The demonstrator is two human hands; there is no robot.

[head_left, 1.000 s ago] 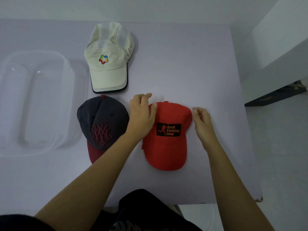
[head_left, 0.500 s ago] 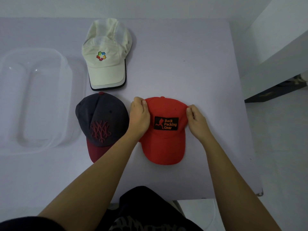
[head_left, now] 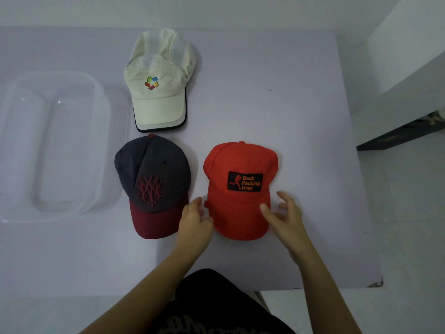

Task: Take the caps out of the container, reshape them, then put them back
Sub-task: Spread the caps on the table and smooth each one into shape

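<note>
Three caps lie on the pale table, brims toward me. A red cap with a black "Back Packing Gear" patch is nearest. My left hand sits at the left edge of its brim and my right hand at the right edge, thumb on the brim; both have fingers spread and neither grips it. A grey cap with a maroon brim lies just left of it. A cream cap with a coloured logo lies beyond. The clear plastic container stands at the left, with nothing inside.
The table's right edge drops to a tiled floor. A white wall corner and a dark low object stand to the right. The table's front edge is close to my body.
Both hands have slid from the sides of the red cap's crown down to the sides of its brim, and their fingers have loosened. The cap stays flat on the table.
</note>
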